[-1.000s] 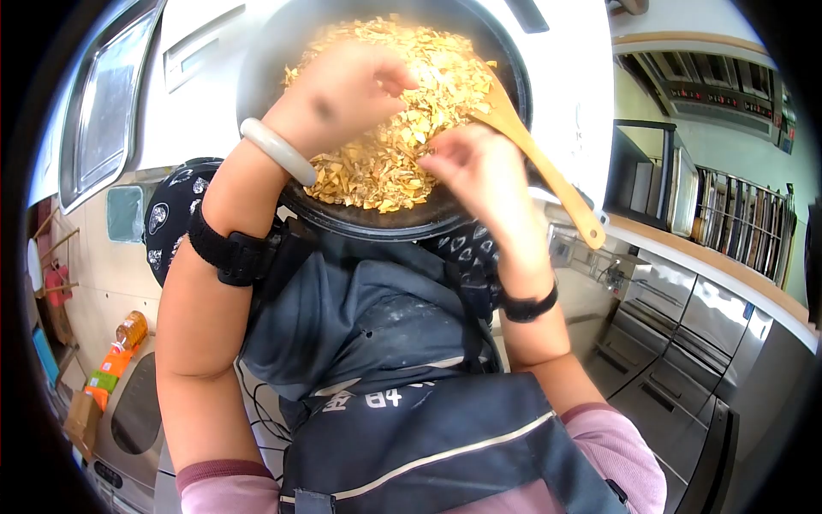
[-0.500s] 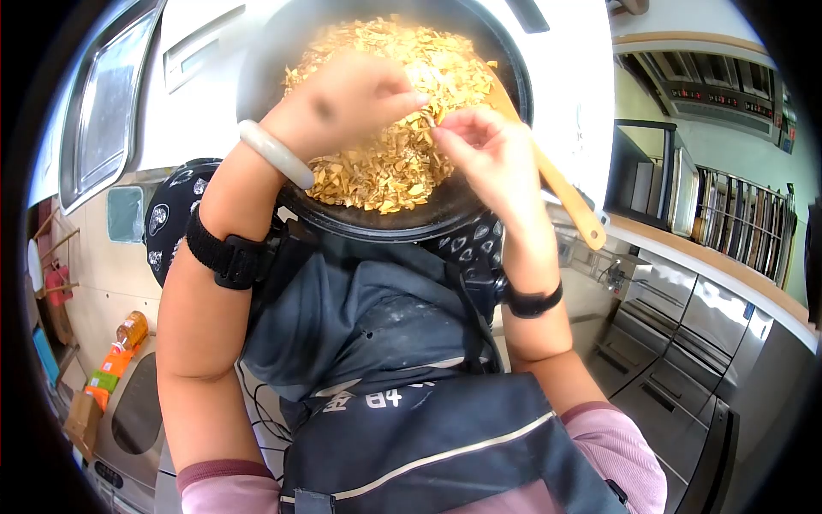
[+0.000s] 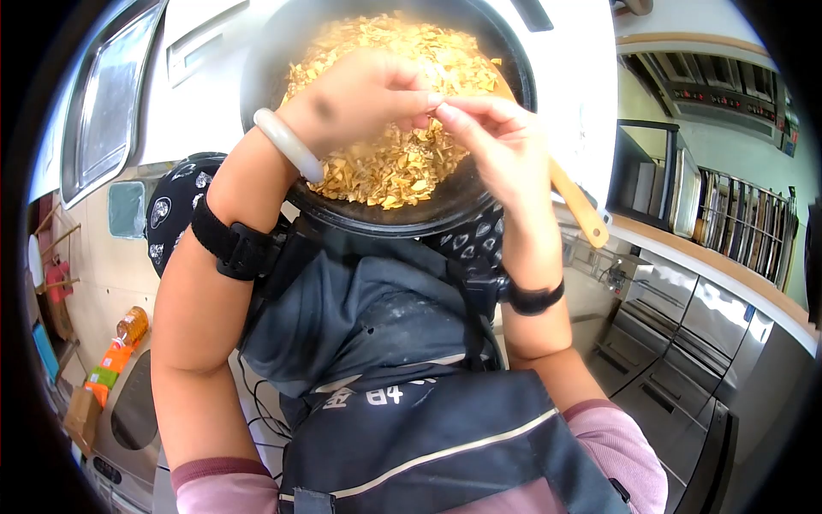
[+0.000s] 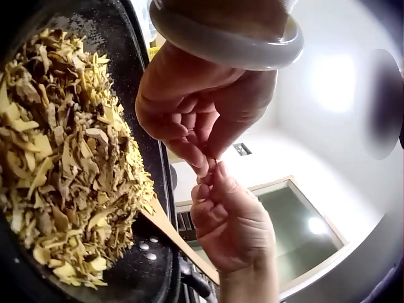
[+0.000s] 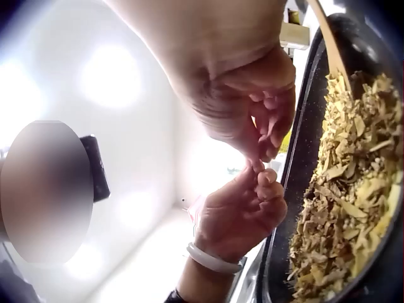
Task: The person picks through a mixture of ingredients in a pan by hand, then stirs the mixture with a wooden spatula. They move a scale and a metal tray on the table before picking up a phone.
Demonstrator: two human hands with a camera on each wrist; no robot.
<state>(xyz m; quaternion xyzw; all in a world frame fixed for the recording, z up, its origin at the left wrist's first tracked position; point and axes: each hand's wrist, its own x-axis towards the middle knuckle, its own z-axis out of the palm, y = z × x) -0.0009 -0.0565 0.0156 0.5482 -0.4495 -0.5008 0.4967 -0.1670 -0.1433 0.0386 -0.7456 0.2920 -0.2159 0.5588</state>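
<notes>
My left hand (image 3: 355, 96), with a pale bangle at its wrist, meets my right hand (image 3: 507, 150) above a black pan (image 3: 377, 224). Thumb and fingertips of both pinch a tiny piece between them, almost wholly hidden by the fingers. In the left wrist view the fingertips touch, left hand (image 4: 183, 88) over right hand (image 4: 233, 230). Yellow-brown chopped slices (image 3: 402, 176), thin and dry-looking, heap in the pan. A wooden spatula (image 3: 578, 201) leans over the pan's right rim, its blade among the slices.
A metal tray (image 3: 107, 103) lies at the far left on the white surface. On the right, a rack (image 3: 745, 218) of upright flat items stands on the counter by steel drawers (image 3: 655, 343). An oil bottle (image 3: 133, 325) and boxes are low on the left.
My right hand has risen from the slices toward the left, a small piece at its fingertips. Both hands' fingertips have come together. The spatula has stayed in the pan.
</notes>
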